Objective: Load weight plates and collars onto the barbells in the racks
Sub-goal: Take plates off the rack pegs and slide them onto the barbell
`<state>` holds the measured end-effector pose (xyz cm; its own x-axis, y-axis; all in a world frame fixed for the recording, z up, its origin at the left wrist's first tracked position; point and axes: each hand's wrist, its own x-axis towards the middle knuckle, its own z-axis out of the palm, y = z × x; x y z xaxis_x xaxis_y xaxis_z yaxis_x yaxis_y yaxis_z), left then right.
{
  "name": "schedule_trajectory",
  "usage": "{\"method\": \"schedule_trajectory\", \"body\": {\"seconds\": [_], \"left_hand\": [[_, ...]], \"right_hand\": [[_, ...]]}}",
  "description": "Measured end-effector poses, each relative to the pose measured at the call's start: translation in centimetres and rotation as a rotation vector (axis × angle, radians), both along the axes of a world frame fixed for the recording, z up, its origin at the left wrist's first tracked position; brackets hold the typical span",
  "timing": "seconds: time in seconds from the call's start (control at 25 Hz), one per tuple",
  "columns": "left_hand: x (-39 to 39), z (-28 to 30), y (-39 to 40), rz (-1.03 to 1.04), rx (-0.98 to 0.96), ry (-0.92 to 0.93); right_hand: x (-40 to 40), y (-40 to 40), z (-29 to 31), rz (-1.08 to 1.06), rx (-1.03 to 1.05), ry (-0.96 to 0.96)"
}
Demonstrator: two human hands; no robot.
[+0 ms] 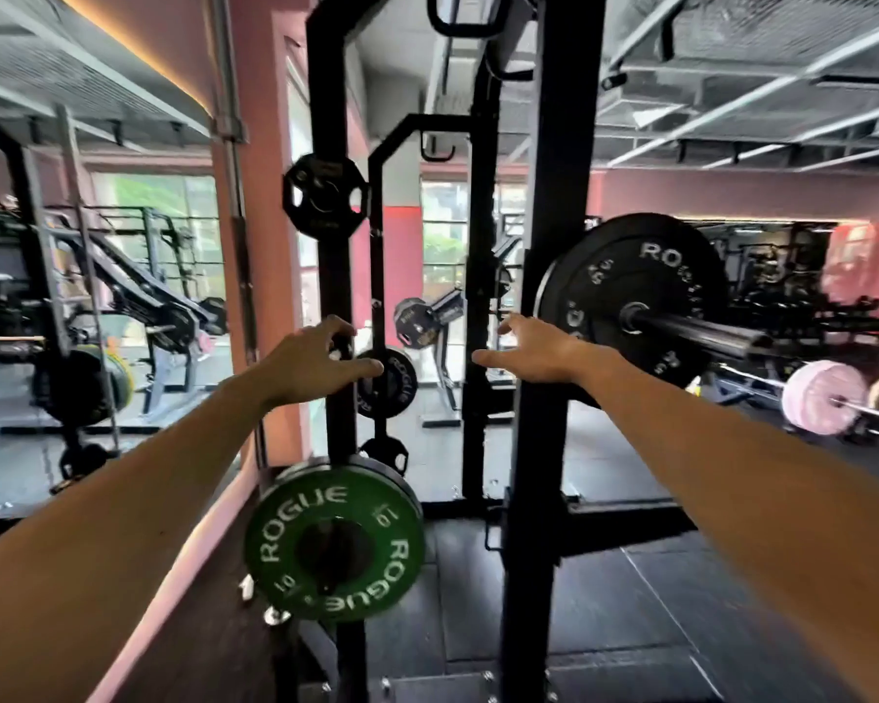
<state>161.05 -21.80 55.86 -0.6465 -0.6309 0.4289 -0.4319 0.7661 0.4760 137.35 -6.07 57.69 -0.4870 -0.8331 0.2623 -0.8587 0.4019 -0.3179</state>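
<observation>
Two hands, left hand [315,365] and right hand [534,350], reach with fingers spread, holding nothing, toward a small black Rogue plate [389,383] on the rack [541,296].

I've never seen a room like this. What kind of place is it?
It looks like a gym, in the weightlifting area. There is a black power rack, a barbell loaded with a big black Rogue plate, and a green Rogue plate stored low on the rack.
</observation>
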Motion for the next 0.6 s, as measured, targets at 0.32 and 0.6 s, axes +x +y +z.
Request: {"method": "schedule_trajectory", "body": {"seconds": [0.32,0.6], "left_hand": [[-10.7,0.3,10.4,-0.166,-0.059,-0.086],[-25.3,0.9,17.5,-0.242,-0.027,-0.017]], "right_hand": [[-8.4,16.2,0.0,-0.267,-0.032,0.094],[-21.5,25.3,-0.3,-0.339,-0.070,0.116]]}}
